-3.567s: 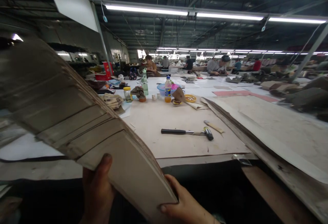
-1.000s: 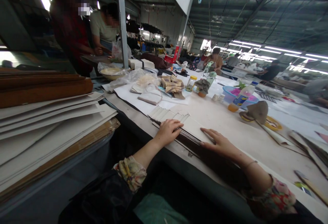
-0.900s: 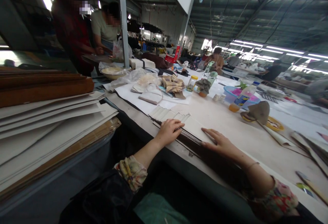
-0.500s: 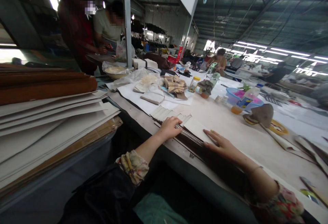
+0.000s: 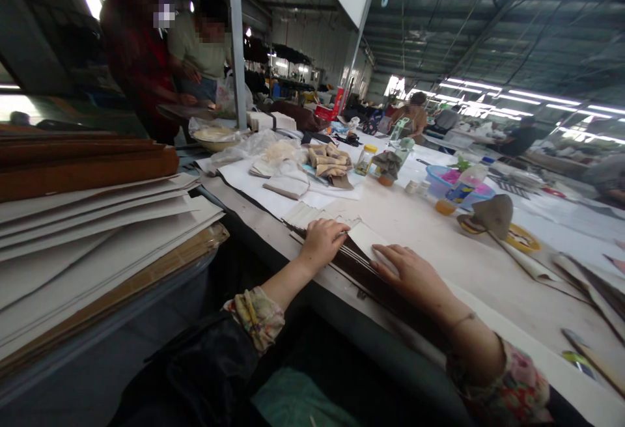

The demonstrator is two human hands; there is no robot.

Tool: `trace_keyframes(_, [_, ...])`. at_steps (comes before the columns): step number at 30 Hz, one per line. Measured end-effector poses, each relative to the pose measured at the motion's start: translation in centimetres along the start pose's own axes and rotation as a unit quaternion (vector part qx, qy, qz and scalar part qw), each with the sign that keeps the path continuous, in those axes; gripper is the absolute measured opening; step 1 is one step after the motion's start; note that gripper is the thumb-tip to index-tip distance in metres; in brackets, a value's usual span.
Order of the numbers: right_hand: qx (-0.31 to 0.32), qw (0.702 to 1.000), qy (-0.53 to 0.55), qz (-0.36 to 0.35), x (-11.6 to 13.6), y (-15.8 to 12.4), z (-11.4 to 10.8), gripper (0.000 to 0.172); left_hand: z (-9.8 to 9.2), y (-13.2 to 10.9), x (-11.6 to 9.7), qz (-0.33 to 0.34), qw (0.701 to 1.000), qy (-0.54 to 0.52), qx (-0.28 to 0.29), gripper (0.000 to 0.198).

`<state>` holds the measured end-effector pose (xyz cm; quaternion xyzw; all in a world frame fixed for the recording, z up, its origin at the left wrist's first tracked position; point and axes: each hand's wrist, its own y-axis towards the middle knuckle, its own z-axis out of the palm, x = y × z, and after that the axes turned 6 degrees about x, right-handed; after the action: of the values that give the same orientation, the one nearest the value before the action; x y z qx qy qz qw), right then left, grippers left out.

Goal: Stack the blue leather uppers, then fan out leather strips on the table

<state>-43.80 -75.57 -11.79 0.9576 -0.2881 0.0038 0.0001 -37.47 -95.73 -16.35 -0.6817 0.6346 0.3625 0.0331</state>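
Along the near edge of the table lies a stack of long strips [image 5: 364,237], with pale tops and dark brown undersides, their ends staggered like steps. My left hand [image 5: 322,243] is closed over the strips near their far end, fingers bent together and thumb partly hidden. Further to the right, my right hand [image 5: 415,274] rests palm down on the upper strip, its fingers stretched out and the thumb at the brown side. How many strips lie under the hands cannot be made out.
To the left, large pale sheets [image 5: 97,232] and brown material [image 5: 88,170] are piled up. Folded tan pieces [image 5: 328,160], a yellow-lidded jar [image 5: 365,159], a blue basin [image 5: 437,183] and a bottle [image 5: 466,183] stand on the table [image 5: 410,222]. Two people are at the back left.
My right hand has slid left along the strips, closer to my left hand. My left hand stays at nearly the same place on the stack. The view has shifted slightly.
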Motion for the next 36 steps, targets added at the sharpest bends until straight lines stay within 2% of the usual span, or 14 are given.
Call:
trace_keyframes(4, [-0.022,0.998,-0.061,0.018,1.3,0.5,0.0,0.037,0.1,0.0,0.0,-0.005,0.999,-0.032,0.012,0.015])
trace_keyframes(10, [-0.037,0.998,-0.053,-0.002,1.8,0.7,0.2,0.029,0.2,-0.1,0.6,-0.005,0.998,-0.064,0.014,0.013])
trace_keyframes(17, [-0.058,0.996,-0.071,0.011,2.0,0.7,0.6,0.030,0.3,0.0,0.9,0.009,0.997,-0.071,0.002,0.013])
trace_keyframes(24, [-0.044,0.997,-0.070,0.008,1.8,0.9,0.6,0.027,0.0,-0.1,0.8,0.014,0.996,-0.089,0.008,0.017])
trace_keyframes(27, [-0.048,0.995,-0.087,0.020,1.9,1.3,0.7,0.028,0.3,0.3,0.5,-0.007,0.989,-0.149,-0.006,0.015])
trace_keyframes(32, [-0.048,0.991,-0.120,0.041,2.3,1.8,0.8,0.032,0.9,1.8,-0.3,-0.023,0.960,-0.279,-0.034,0.015])
trace_keyframes(36, [-0.048,0.992,-0.120,0.006,2.8,1.9,0.6,0.037,0.5,1.5,0.3,-0.031,0.969,-0.246,-0.016,0.020])
